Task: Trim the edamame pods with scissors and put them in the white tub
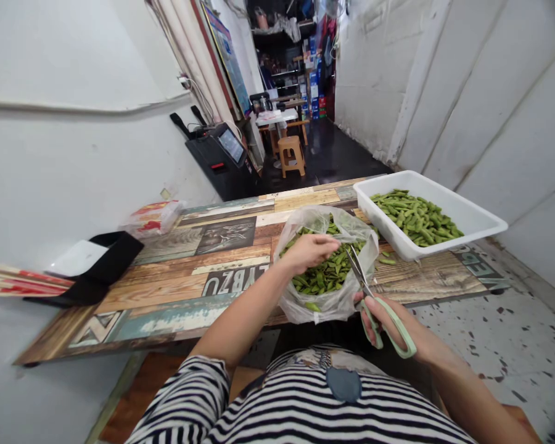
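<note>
My right hand [382, 320] is wrapped round the pale green handles of a pair of scissors [363, 280], whose slightly parted blades point up and away. Just left of the blade tips, my left hand [312, 251] is closed in a pinch; whatever lies between its fingertips is too small or hidden to make out. Both hands are over or beside a clear plastic bag [300, 308], its mouth spread wide on the table. Green bean pods [321, 277] fill the bag, some hidden under my left hand.
A white plastic tub [485, 225] of more pods stands on the patterned wooden table [166, 290] at the right. A few loose pods [387, 259] lie between tub and bag. Left are a black holder [120, 253] with chopsticks and a plastic package [152, 219]. Behind stands a stool [291, 154].
</note>
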Demonstrator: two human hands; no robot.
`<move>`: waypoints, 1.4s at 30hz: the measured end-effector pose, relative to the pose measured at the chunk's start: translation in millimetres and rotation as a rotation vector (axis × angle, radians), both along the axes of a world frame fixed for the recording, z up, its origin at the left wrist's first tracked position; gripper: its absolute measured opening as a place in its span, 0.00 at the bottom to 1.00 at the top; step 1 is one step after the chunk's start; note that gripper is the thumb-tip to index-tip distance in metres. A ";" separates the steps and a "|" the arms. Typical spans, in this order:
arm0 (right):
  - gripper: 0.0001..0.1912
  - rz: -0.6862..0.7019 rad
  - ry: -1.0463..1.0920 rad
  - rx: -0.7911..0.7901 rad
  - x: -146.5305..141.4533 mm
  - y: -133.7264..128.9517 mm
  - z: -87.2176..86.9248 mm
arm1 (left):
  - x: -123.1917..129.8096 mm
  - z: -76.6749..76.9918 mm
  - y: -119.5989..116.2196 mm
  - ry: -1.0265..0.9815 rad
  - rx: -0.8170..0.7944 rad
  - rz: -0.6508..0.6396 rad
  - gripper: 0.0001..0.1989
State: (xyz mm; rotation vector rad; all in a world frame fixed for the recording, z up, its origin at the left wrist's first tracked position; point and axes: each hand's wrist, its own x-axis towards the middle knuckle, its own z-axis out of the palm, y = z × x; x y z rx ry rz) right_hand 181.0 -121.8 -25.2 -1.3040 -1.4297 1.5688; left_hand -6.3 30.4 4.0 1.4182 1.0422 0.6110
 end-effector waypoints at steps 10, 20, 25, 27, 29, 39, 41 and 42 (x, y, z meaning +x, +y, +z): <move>0.24 -0.080 0.028 -0.065 0.4 -0.1 -11.0 | 16.0 -7.9 30.2 0.651 0.753 -0.242 0.10; 0.23 -0.092 -0.089 0.046 1.6 0.2 -1.4 | 7.4 14.1 14.3 0.479 0.825 -0.287 0.09; 0.20 -0.056 -0.229 0.103 1.4 3.1 2.0 | -5.6 16.6 -8.3 0.337 0.705 -0.228 0.09; 0.20 -0.036 -0.274 0.121 -0.9 6.6 3.0 | -7.7 15.1 -14.1 0.293 0.625 -0.206 0.09; 0.19 -0.025 -0.303 0.138 -3.1 9.8 4.2 | -8.6 14.6 -18.4 0.260 0.532 -0.217 0.10; 0.21 -0.039 -0.206 0.005 -8.3 8.6 3.3 | -9.7 17.7 -32.2 0.039 -0.063 -0.067 0.13; 0.24 0.003 -0.115 -0.066 -10.5 6.7 7.9 | -8.3 14.0 -32.2 -0.095 -0.148 0.038 0.15; 0.26 0.024 -0.071 -0.085 -11.7 5.7 11.0 | -7.4 11.9 -32.3 -0.153 -0.156 0.085 0.15</move>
